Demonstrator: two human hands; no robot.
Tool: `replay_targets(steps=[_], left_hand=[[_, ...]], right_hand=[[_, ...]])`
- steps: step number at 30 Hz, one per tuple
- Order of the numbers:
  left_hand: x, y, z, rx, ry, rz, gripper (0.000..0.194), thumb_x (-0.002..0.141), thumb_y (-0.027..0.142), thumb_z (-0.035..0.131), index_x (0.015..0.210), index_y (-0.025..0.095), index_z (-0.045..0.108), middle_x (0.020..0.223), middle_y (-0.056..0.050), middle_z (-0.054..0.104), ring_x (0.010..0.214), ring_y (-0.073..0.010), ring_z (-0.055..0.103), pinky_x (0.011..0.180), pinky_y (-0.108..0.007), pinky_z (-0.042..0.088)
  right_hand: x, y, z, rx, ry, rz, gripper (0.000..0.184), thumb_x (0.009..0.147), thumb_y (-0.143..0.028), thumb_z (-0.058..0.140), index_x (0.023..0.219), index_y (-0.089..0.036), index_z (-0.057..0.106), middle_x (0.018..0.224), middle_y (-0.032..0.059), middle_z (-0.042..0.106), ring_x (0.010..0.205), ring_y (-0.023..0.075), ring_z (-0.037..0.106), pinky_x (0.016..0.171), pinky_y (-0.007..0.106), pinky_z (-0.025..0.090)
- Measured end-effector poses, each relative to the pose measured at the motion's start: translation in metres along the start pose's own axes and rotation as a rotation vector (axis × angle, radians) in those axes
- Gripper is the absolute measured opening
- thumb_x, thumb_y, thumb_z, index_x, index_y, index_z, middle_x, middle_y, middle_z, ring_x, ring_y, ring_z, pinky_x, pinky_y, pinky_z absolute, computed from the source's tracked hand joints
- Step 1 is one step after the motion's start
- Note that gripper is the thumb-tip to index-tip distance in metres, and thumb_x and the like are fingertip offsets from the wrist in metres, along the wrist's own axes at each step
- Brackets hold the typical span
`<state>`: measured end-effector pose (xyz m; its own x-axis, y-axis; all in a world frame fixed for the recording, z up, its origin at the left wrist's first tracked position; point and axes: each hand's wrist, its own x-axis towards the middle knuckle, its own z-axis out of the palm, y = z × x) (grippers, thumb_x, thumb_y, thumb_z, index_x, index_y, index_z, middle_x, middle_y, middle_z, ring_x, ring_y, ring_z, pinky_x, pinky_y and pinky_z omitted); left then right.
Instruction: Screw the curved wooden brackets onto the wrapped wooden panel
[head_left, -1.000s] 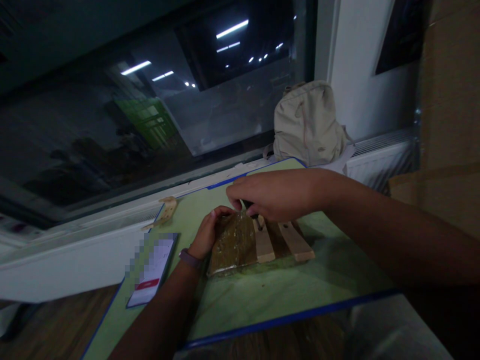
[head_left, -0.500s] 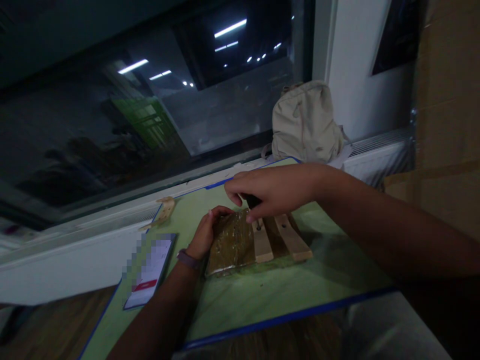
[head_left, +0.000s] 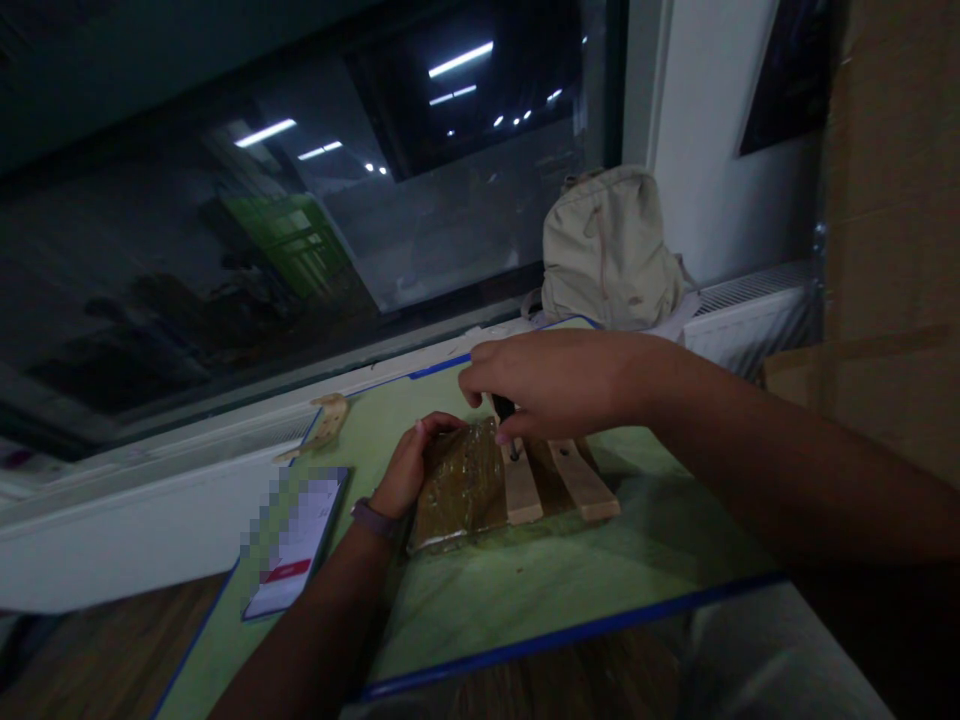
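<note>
My right hand point(head_left: 555, 385) is closed around the black handle of a screwdriver point(head_left: 503, 406). The metal shaft points down into a hole in a pale wooden strip point(head_left: 523, 497). This strip lies on a brown, glossy board point(head_left: 457, 490) that looks wrapped in clear tape or film. To its right, a second wooden strip point(head_left: 589, 487) with a hole also lies across the board. My left hand point(head_left: 411, 462), with a band on the wrist, grips the board at its left side; some fingertips are hidden behind the far edge.
The board rests on a light green table point(head_left: 577, 580) with blue edging. A tablet or large phone point(head_left: 307, 540) lies left of my left forearm. Further back is a wooden piece with holes point(head_left: 328, 420). A beige backpack point(head_left: 607, 250) stands by the window, near a radiator point(head_left: 750, 310).
My right hand has turned slightly with the screwdriver, whose handle and shaft now show more upright. My left hand stays on the board. The view has shifted very slightly.
</note>
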<state>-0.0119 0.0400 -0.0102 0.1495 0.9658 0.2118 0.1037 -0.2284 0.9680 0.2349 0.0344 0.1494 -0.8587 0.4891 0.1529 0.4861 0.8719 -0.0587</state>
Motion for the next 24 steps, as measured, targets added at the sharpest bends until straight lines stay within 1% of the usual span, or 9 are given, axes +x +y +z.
replay_targets(steps=[2,4,8,11,13,15,18,21,24], left_hand=[[0.000,-0.001,0.000,-0.001,-0.001,0.000,0.062,0.088,0.074,0.047,0.097,0.019,0.075,0.100,-0.008,0.074,0.102,-0.0295,0.065,0.095,-0.039,0.046],[0.000,-0.002,0.000,-0.004,-0.006,0.000,0.062,0.089,0.074,0.045,0.097,0.019,0.074,0.102,-0.009,0.074,0.103,-0.0299,0.064,0.096,-0.039,0.046],[0.001,-0.003,-0.001,-0.011,-0.010,-0.001,0.064,0.088,0.075,0.045,0.096,0.019,0.074,0.101,-0.009,0.073,0.103,-0.0299,0.064,0.095,-0.039,0.047],[0.002,-0.002,-0.001,-0.014,-0.008,-0.004,0.064,0.087,0.076,0.047,0.095,0.019,0.074,0.100,-0.009,0.074,0.101,-0.0300,0.065,0.093,-0.039,0.047],[0.001,-0.001,-0.001,-0.013,-0.006,-0.006,0.064,0.086,0.076,0.048,0.096,0.019,0.074,0.100,-0.009,0.074,0.102,-0.0304,0.065,0.095,-0.040,0.047],[0.001,-0.001,-0.001,-0.013,-0.001,-0.007,0.064,0.086,0.076,0.049,0.097,0.019,0.074,0.101,-0.009,0.074,0.105,-0.0309,0.064,0.097,-0.040,0.046],[0.001,-0.001,-0.001,-0.021,0.001,-0.013,0.063,0.087,0.075,0.048,0.097,0.019,0.074,0.103,-0.010,0.074,0.107,-0.0311,0.063,0.099,-0.040,0.045],[0.001,-0.001,0.000,-0.032,0.003,-0.026,0.064,0.086,0.076,0.049,0.096,0.018,0.074,0.103,-0.010,0.074,0.106,-0.0309,0.064,0.098,-0.041,0.046],[0.000,0.000,0.001,-0.042,0.014,-0.055,0.064,0.084,0.077,0.050,0.095,0.019,0.074,0.102,-0.009,0.074,0.106,-0.0314,0.064,0.098,-0.041,0.047]], right_hand=[[0.005,0.003,0.003,0.064,0.048,-0.095,0.019,0.084,-0.017,0.070,0.103,-0.018,0.069,0.112,0.0080,0.070,0.096,0.0190,0.064,0.069,0.027,0.037],[0.010,0.005,0.007,0.049,0.093,-0.108,0.007,0.087,-0.020,0.067,0.093,-0.017,0.070,0.101,0.0072,0.072,0.090,0.0188,0.064,0.066,0.027,0.035],[0.010,0.007,0.005,-0.132,0.130,0.075,0.024,0.086,-0.039,0.069,0.079,-0.016,0.071,0.080,0.0088,0.072,0.077,0.0210,0.063,0.060,0.029,0.030],[0.000,0.004,0.000,-0.126,0.061,0.116,0.027,0.087,-0.043,0.068,0.086,-0.016,0.072,0.082,0.0087,0.073,0.076,0.0211,0.064,0.060,0.029,0.031],[-0.005,0.002,-0.002,-0.040,-0.001,0.038,0.025,0.087,-0.037,0.068,0.101,-0.016,0.070,0.094,0.0086,0.073,0.082,0.0208,0.065,0.062,0.029,0.035],[-0.006,0.000,0.000,0.018,-0.012,-0.054,0.023,0.088,-0.023,0.066,0.110,-0.015,0.067,0.106,0.0101,0.071,0.089,0.0205,0.065,0.066,0.029,0.039],[-0.001,0.000,0.002,0.018,0.015,-0.080,0.020,0.087,-0.013,0.060,0.104,-0.014,0.070,0.105,0.0109,0.071,0.092,0.0208,0.065,0.070,0.029,0.040],[0.004,0.003,0.001,-0.026,0.060,-0.002,0.014,0.087,-0.026,0.064,0.090,-0.017,0.074,0.087,0.0083,0.074,0.083,0.0212,0.065,0.064,0.030,0.035],[0.002,0.001,-0.003,-0.091,0.059,0.091,0.023,0.089,-0.037,0.063,0.085,-0.018,0.075,0.078,0.0081,0.073,0.075,0.0212,0.065,0.059,0.030,0.031]])
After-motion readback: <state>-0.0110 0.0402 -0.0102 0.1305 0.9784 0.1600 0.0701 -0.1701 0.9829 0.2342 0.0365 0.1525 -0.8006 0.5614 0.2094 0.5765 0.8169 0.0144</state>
